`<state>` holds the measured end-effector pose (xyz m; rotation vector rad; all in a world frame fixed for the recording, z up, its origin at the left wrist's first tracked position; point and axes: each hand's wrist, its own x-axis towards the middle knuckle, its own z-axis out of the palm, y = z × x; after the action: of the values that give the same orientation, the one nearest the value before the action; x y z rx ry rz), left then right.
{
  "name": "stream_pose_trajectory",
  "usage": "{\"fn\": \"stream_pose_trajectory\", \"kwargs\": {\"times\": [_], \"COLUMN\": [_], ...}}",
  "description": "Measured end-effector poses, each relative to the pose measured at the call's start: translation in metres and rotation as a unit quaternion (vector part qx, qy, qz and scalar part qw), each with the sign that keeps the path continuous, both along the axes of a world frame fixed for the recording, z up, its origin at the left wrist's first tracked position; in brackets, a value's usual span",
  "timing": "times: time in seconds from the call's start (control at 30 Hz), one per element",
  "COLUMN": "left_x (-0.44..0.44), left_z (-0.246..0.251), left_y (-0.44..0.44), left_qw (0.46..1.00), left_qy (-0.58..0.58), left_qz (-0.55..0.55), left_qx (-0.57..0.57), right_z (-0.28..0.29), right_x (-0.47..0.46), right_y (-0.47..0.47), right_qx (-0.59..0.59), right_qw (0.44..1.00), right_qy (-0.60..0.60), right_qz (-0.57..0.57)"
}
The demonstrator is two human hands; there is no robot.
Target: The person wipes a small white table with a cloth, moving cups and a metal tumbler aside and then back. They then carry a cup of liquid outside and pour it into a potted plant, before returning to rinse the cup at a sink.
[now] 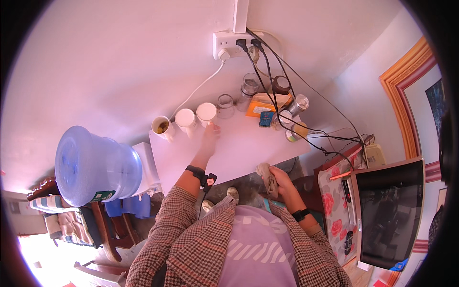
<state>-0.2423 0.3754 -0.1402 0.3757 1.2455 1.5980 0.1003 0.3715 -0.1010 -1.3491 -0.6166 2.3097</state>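
Observation:
My left hand [211, 135] is at the handle side of a white mug [207, 113] with a flat white top. Its fingers are curled there and cover the handle. Left of it stand a similar white mug [185, 119] and an uncovered white mug [163, 128] with dark, leafy contents. In my right hand [282, 182] is a crumpled beige cloth [268, 179], held just off the front edge of the white table [229, 150]. Right of the mugs is a clear glass [226, 106].
At the table's back right are a tall clear container [248, 88], an orange packet [260, 105], a blue packet [266, 119] and several jars [296, 131]. Black cables [274, 93] hang across them from a power strip [229, 45]. A large water bottle [96, 166] stands left, a television [389, 215] right.

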Motion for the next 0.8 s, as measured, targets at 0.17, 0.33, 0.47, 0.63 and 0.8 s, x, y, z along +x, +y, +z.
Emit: {"fn": "stream_pose_trajectory", "kwargs": {"times": [0.17, 0.33, 0.47, 0.63, 0.8], "left_x": [-0.012, -0.015, -0.012, -0.032, -0.064], "left_z": [-0.003, 0.006, 0.010, 0.006, 0.004], "left_y": [0.010, 0.013, -0.029, -0.056, -0.050], "left_qw": [0.999, 0.991, 0.915, 0.819, 0.980], "left_qy": [0.010, 0.095, 0.358, 0.440, 0.072], "left_qz": [-0.018, -0.019, 0.101, 0.296, 0.077], "left_qx": [-0.026, -0.095, -0.155, -0.219, -0.167], "right_z": [-0.007, -0.019, -0.029, -0.030, -0.025], "right_x": [0.001, -0.004, -0.007, -0.014, -0.021], "right_y": [0.001, 0.008, 0.013, 0.013, 0.007], "right_qx": [0.002, 0.001, 0.016, 0.041, 0.048], "right_qw": [1.000, 1.000, 0.999, 0.997, 0.997], "right_qy": [-0.001, 0.006, 0.024, -0.005, 0.019], "right_qz": [0.015, 0.001, 0.042, 0.060, 0.058]}}
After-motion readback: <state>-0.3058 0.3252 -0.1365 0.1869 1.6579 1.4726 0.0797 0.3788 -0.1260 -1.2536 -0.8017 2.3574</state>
